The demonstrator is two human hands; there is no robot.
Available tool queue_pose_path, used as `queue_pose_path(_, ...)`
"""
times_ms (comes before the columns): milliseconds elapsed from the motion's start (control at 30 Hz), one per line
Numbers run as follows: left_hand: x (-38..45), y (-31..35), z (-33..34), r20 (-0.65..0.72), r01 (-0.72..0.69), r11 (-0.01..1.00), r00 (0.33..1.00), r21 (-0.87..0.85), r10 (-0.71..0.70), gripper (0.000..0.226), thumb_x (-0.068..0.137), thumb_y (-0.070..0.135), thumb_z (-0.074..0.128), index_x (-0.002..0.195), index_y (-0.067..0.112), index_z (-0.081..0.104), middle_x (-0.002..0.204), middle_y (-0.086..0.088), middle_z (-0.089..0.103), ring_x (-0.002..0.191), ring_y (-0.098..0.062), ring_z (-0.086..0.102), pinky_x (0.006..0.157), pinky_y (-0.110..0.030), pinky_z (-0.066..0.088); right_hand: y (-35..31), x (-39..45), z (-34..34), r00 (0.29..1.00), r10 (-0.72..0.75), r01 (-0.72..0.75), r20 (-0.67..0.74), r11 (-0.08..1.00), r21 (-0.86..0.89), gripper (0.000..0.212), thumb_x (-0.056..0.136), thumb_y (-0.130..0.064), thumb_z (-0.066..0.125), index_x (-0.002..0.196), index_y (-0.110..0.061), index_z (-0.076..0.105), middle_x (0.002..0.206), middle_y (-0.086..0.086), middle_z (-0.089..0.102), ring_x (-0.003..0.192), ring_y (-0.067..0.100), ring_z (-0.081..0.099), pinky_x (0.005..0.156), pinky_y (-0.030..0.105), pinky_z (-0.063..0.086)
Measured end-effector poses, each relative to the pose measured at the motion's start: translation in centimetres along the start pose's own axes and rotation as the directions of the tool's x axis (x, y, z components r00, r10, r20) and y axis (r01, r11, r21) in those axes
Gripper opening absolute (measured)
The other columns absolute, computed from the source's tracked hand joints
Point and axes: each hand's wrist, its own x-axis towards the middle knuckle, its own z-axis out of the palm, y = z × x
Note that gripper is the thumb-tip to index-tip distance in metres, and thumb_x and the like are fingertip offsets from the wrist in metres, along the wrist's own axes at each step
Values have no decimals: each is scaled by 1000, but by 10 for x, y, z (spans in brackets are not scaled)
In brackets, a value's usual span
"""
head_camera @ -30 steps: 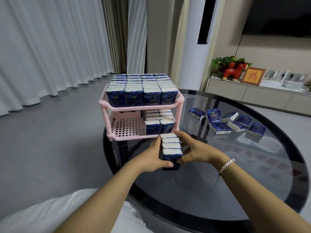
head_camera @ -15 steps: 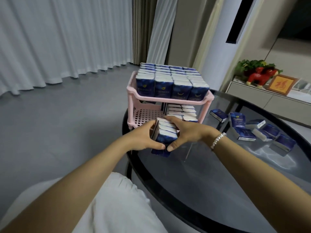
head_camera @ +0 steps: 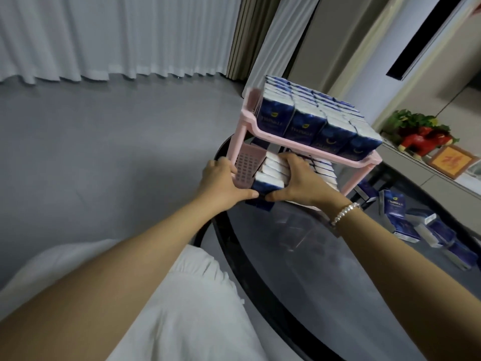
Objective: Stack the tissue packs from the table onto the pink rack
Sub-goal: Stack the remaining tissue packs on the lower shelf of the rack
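Both hands clasp a row of tissue packs point(head_camera: 270, 175), navy wrappers with white tops, at the pink rack's point(head_camera: 307, 149) lower shelf. The left hand point(head_camera: 223, 183) curls round its left side, the right hand point(head_camera: 299, 181) its right. The top shelf is packed full.

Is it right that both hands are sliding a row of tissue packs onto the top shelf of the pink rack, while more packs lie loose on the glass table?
Not quite. The head view shows the left hand and right hand holding the row of tissue packs at the lower shelf of the pink rack, not the top one, which is already full. More loose packs do lie on the glass table.
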Motion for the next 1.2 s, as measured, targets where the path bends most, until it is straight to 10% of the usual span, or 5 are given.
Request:
queue_pose_path(233,14,-6,8,-10,-6,999,1000,-52,6,103,71,33,82,147,12,15,144,-9,26,132,-25,32,106,-37,36,3,20,7,983,79,-81,-165,997,-5,93,56,-41,83,133,-14,38,129,5,47,118,24,44,103,36,37)
queue_pose_path(333,22,-7,14,7,-6,989,1000,-147,7,79,76,33,78,134,9,30,134,-7,36,121,-24,44,90,-30,42,4,30,5,986,129,-119,-101,988,101,84,66,-29,83,135,-14,36,126,-1,45,112,11,42,95,19,34)
queue_pose_path(567,31,-10,18,-122,-62,994,991,-85,51,54,84,20,71,123,3,39,127,-12,45,110,-26,52,80,-25,40,7,60,5,981,193,-194,16,980,50,78,69,-31,80,135,-18,41,138,1,45,127,17,41,110,29,31)
queue_pose_path(933,44,-11,22,-167,-52,987,986,-154,26,38,89,3,63,121,3,43,124,-12,51,93,-15,46,80,-23,39,7,79,-9,969,135,-134,208,991,-19,66,86,-1,60,143,-9,29,133,2,43,127,11,37,58,-14,24)
queue_pose_path(1200,48,-14,27,-198,-39,981,980,-191,1,33,89,-3,59,117,3,44,122,-11,49,88,-15,47,71,-16,37,19,92,-1,981,88,-54,175,981,-189,98,71,-30,79,148,-19,19,148,1,33,135,18,31,97,15,18)
